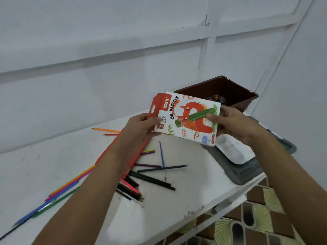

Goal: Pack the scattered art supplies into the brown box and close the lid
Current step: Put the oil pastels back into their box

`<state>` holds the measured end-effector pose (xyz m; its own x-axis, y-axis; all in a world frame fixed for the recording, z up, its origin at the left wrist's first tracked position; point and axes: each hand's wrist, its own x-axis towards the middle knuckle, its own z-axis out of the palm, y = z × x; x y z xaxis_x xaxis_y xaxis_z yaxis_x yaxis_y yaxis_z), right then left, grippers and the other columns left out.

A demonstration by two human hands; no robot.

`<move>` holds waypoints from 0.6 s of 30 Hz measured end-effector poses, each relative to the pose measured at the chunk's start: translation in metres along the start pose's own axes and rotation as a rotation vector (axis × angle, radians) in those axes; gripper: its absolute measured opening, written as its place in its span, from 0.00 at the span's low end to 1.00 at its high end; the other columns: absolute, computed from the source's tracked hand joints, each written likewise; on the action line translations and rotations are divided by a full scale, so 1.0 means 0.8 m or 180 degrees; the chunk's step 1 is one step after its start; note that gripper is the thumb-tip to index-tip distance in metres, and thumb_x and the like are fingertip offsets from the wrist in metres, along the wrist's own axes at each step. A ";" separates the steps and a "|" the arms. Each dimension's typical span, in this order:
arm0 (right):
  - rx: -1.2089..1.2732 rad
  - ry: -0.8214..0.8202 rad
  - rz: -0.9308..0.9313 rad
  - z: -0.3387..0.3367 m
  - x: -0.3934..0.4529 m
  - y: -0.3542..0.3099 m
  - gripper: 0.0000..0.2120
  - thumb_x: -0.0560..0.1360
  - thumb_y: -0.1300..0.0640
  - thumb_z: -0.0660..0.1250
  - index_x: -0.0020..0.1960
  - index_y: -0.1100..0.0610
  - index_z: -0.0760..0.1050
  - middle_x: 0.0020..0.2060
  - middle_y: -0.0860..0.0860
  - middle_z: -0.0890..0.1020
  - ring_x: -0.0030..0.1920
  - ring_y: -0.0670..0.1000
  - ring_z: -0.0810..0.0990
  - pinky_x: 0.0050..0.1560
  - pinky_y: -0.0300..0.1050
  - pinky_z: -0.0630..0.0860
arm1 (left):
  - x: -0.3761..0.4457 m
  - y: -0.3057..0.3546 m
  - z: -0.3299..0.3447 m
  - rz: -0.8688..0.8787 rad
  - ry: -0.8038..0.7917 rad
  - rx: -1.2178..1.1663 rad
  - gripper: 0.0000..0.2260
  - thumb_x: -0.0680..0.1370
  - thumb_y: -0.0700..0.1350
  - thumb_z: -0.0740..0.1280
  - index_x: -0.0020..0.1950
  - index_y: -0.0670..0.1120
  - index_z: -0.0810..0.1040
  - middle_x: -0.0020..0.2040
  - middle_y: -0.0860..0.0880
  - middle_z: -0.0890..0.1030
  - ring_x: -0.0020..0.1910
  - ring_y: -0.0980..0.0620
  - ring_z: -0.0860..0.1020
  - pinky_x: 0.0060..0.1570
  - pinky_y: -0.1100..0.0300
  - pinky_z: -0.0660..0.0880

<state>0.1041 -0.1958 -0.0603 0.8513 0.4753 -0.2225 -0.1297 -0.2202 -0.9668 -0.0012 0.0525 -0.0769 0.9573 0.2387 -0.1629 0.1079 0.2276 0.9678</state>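
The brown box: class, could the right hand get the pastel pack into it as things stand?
Probably yes. The brown box stands open just behind the oil pastels pack, which the right hand and left hand hold in the air; nothing blocks its mouth.

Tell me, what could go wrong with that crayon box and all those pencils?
The oil pastels box is held in the air by both hands, left hand and right hand; it might slip. Its orange flap looks open, so pastels could spill. Loose pencils could roll off the white table.

Two bare forearms, hands (139, 128) unadorned, sleeveless
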 end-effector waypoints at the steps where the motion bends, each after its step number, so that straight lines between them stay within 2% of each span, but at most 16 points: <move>1: -0.0028 0.0145 -0.0072 -0.018 0.011 -0.005 0.18 0.75 0.57 0.68 0.63 0.55 0.72 0.48 0.53 0.85 0.47 0.52 0.85 0.41 0.47 0.82 | 0.015 0.009 0.011 0.0016 0.0035 0.0099 0.11 0.77 0.38 0.67 0.58 0.37 0.76 0.49 0.41 0.84 0.46 0.47 0.84 0.40 0.59 0.80; 4: -0.0022 0.0472 -0.0255 -0.075 0.053 -0.019 0.21 0.74 0.58 0.70 0.65 0.58 0.70 0.49 0.55 0.84 0.46 0.53 0.85 0.39 0.48 0.82 | 0.064 0.026 0.053 -0.0057 0.0083 0.0442 0.12 0.77 0.39 0.67 0.60 0.38 0.75 0.51 0.41 0.84 0.48 0.45 0.83 0.41 0.57 0.81; 6: -0.0147 0.0492 -0.0325 -0.112 0.083 -0.031 0.20 0.73 0.58 0.70 0.64 0.58 0.71 0.47 0.54 0.85 0.44 0.52 0.85 0.42 0.50 0.83 | 0.098 0.028 0.086 -0.0166 0.0101 0.0653 0.11 0.76 0.38 0.67 0.58 0.38 0.76 0.51 0.41 0.84 0.48 0.46 0.84 0.42 0.56 0.81; 10: -0.0759 0.0081 -0.0304 -0.176 0.136 -0.043 0.22 0.70 0.58 0.73 0.62 0.52 0.71 0.47 0.51 0.84 0.42 0.49 0.85 0.38 0.44 0.82 | 0.163 0.020 0.147 -0.0342 0.0428 0.0793 0.14 0.73 0.35 0.69 0.58 0.37 0.73 0.52 0.41 0.83 0.46 0.46 0.84 0.44 0.50 0.82; 14: -0.1336 -0.0316 -0.0290 -0.215 0.174 -0.039 0.23 0.67 0.63 0.75 0.58 0.50 0.72 0.44 0.47 0.83 0.40 0.45 0.84 0.31 0.35 0.77 | 0.210 0.004 0.186 -0.0317 0.0748 0.1260 0.13 0.70 0.37 0.74 0.52 0.43 0.75 0.52 0.45 0.83 0.46 0.48 0.83 0.47 0.51 0.81; 16: -0.1507 -0.0465 -0.0303 -0.230 0.193 -0.033 0.25 0.65 0.64 0.76 0.59 0.52 0.73 0.45 0.47 0.83 0.44 0.46 0.83 0.35 0.36 0.79 | 0.223 -0.003 0.196 -0.0324 0.0780 0.1536 0.16 0.68 0.37 0.75 0.51 0.46 0.74 0.51 0.48 0.82 0.47 0.49 0.82 0.46 0.53 0.81; 18: -0.1720 -0.0614 -0.0314 -0.241 0.213 -0.027 0.27 0.64 0.62 0.78 0.60 0.52 0.73 0.48 0.48 0.83 0.48 0.48 0.82 0.47 0.44 0.80 | 0.234 -0.009 0.201 -0.0336 0.0778 0.1786 0.26 0.65 0.38 0.78 0.60 0.46 0.72 0.53 0.49 0.80 0.48 0.50 0.81 0.43 0.54 0.81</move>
<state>0.3500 -0.2743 -0.0534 0.7315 0.6511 -0.2026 0.2664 -0.5464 -0.7940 0.2202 -0.0567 -0.0835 0.8519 0.4663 -0.2383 0.3867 -0.2535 0.8867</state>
